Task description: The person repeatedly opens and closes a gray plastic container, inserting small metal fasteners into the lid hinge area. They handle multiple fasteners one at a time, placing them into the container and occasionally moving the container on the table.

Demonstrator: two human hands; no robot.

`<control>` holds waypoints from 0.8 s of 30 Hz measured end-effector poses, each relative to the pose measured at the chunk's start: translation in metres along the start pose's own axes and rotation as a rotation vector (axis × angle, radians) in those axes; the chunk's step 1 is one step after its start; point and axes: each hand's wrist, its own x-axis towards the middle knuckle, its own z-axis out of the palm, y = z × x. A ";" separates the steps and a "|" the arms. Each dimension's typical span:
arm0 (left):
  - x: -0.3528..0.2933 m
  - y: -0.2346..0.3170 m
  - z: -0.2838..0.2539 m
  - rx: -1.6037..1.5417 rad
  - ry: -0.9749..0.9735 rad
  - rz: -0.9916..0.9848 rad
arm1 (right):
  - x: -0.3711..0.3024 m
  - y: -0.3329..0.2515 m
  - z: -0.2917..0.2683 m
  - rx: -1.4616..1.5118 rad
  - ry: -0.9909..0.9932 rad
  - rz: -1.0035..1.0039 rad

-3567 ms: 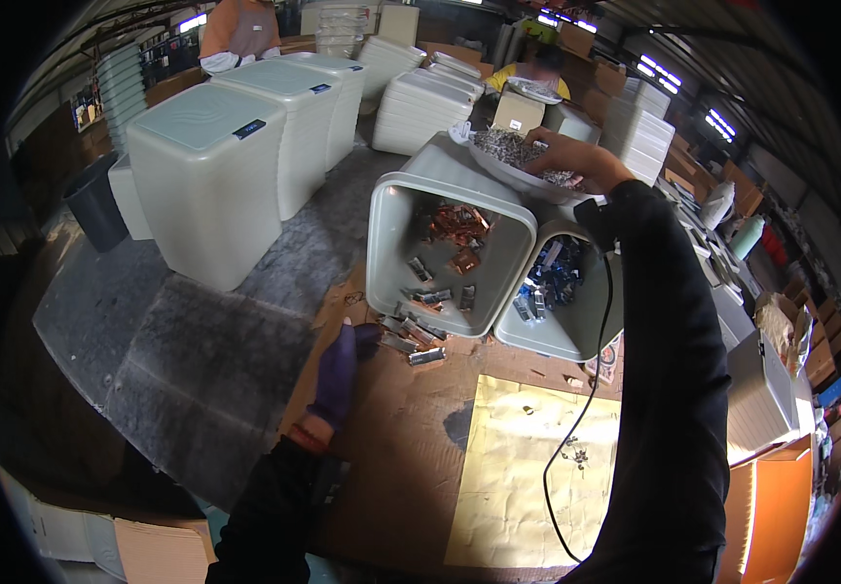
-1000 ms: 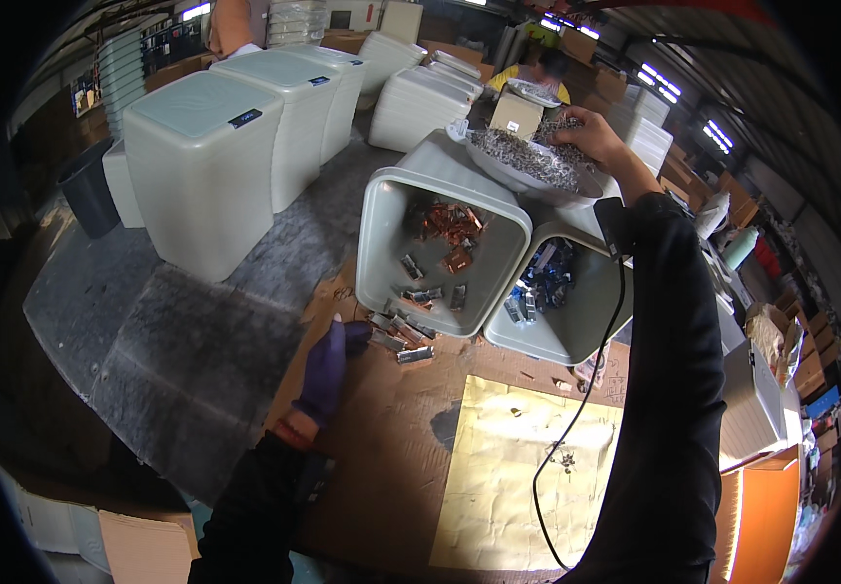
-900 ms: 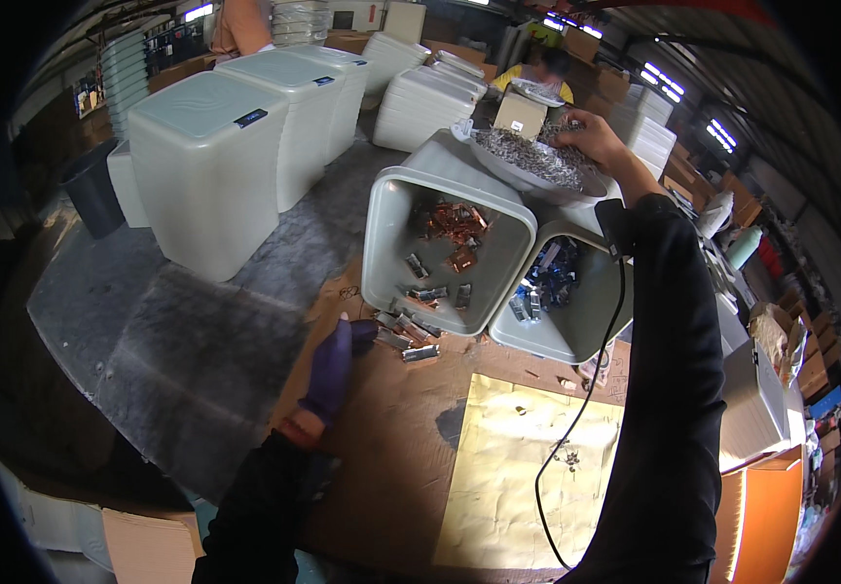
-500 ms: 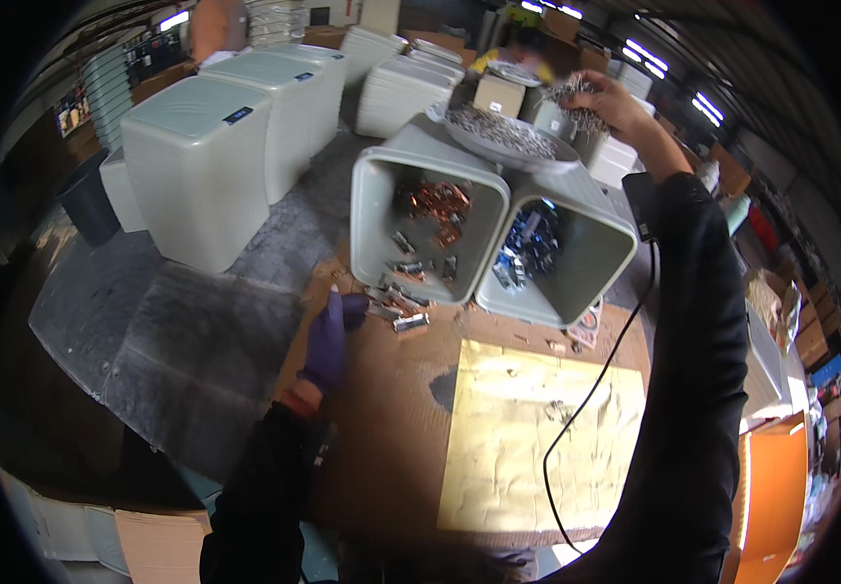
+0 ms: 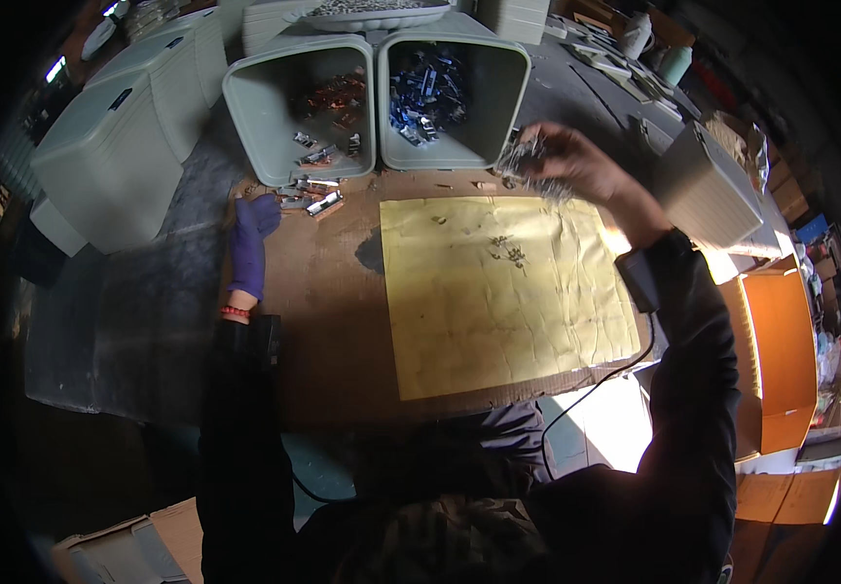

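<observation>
Our right hand is raised above the far right corner of the yellow paper sheet, fingers curled around a bunch of small silvery metal pieces — a closed, loose-fisted grip with some pieces sticking out past the fingertips. Our left hand, in a purple glove, lies flat and open on the brown board, palm down and empty, its fingertips near a few loose metal clips scattered at the board's far edge.

A small scatter of similar bits already lies on the sheet, below and slightly left of the held bunch. Beyond the sheet two pale green bins lie tipped toward us: the left bin shows copper-coloured and silvery parts, the right bin shows blue parts. Stacked closed bins stand to the far left; a grey box and an orange carton sit to the right.

In our judgement, good handling here means keeping the fist over the sheet — not over bare board — and lowering it close before easing the fingers apart, so the pieces spread without bouncing off the paper's edge. The left hand should keep weight on the board to steady it
</observation>
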 end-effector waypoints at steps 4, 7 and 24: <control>-0.001 0.003 0.002 0.053 0.021 0.010 | -0.031 0.070 0.030 -0.014 0.120 0.151; -0.002 0.003 0.003 0.055 0.036 0.014 | -0.041 0.090 0.042 -0.109 0.041 0.096; -0.004 -0.002 -0.003 0.135 -0.001 0.028 | -0.051 0.079 0.059 -1.033 -0.064 -0.121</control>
